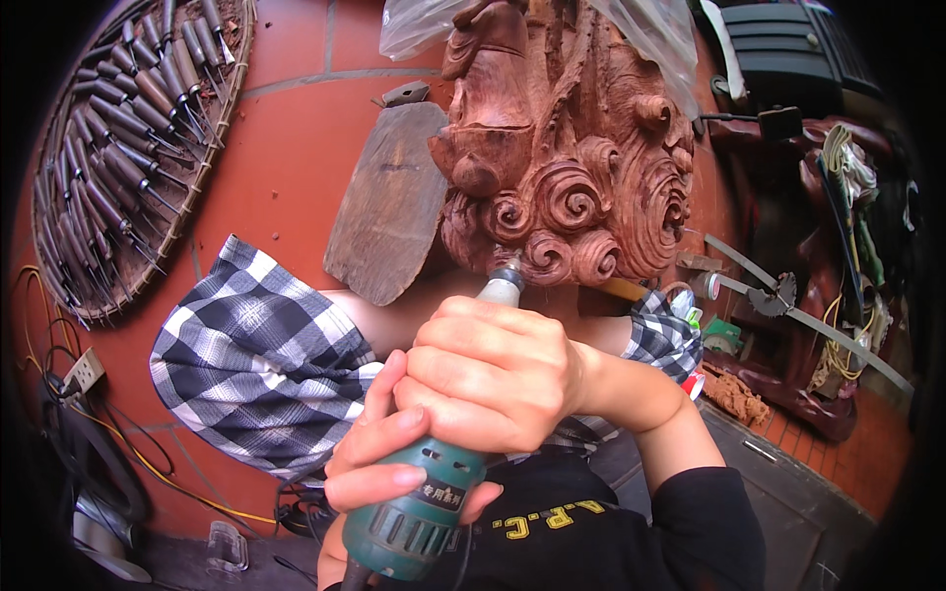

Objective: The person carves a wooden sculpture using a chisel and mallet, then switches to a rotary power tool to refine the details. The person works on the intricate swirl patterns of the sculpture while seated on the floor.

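A green electric die grinder point(409, 517) slants upward in front of my body, and both hands grip it. My right hand point(498, 369) wraps around its front part, just behind the grey nose. Lower down, my left hand point(379, 453) curls around the green housing. The grinder's metal tip is at the lower edge of a reddish-brown wood carving point(576, 192), beside its rolled swirls; whether it touches the wood, I cannot tell. The carving stands upright between my legs, its swirls deeply cut. The bit's shape is too small to make out.
A round woven tray point(212, 148) full of wooden-handled chisels point(123, 158) lies at left. A worn wooden board point(389, 202) leans left of the carving. Cords and a white power outlet box point(85, 372) are at lower left. Clear plastic point(655, 34) hangs behind; dark carved furniture point(788, 369) stands right.
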Demonstrator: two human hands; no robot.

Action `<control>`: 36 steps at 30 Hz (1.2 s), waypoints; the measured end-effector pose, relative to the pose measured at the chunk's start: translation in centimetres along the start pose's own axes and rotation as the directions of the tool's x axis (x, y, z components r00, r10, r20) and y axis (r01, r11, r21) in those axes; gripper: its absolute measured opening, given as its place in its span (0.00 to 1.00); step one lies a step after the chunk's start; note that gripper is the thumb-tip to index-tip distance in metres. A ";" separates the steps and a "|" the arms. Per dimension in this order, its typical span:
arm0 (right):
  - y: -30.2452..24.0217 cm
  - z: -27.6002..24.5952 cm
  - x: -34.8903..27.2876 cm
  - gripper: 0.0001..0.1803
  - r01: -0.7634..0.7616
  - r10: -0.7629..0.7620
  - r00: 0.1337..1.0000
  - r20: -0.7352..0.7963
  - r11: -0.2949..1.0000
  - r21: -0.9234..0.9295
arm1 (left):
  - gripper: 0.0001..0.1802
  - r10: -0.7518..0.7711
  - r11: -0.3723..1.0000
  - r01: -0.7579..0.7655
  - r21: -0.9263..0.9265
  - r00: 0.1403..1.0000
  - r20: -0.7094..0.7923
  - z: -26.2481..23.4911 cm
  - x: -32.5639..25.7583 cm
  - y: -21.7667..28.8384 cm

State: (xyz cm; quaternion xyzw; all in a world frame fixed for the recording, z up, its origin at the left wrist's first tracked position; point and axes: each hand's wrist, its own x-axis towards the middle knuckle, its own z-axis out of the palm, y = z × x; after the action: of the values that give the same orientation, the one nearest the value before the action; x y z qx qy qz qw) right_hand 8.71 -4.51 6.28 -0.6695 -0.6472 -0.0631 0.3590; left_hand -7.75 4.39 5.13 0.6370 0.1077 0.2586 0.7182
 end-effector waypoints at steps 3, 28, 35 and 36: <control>-0.1 -0.3 -0.2 0.10 0.008 -0.008 1.000 0.018 1.000 0.000 | 0.35 0.065 0.998 -0.065 -0.011 0.998 0.005 0.4 -0.1 -0.6; -3.0 -4.0 0.7 0.10 -0.181 0.192 0.866 0.461 0.981 -0.068 | 0.35 0.119 0.971 -0.109 -0.213 0.992 0.033 0.7 -1.4 -1.7; -2.0 -3.0 0.0 0.10 -0.118 0.118 0.916 0.384 0.993 -0.023 | 0.36 0.100 0.982 -0.103 -0.159 0.995 -0.028 0.8 -1.0 -1.6; -1.7 -2.9 -0.5 0.10 -0.059 0.062 0.934 0.352 0.998 -0.021 | 0.37 0.099 0.983 -0.101 -0.153 0.995 -0.024 0.7 -1.0 -1.5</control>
State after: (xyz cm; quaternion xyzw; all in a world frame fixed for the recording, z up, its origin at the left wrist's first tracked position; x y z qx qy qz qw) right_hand 8.19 -6.73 8.81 -0.6914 -0.6798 0.0656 0.2356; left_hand -7.93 3.16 3.56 0.5821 0.0610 0.3070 0.7505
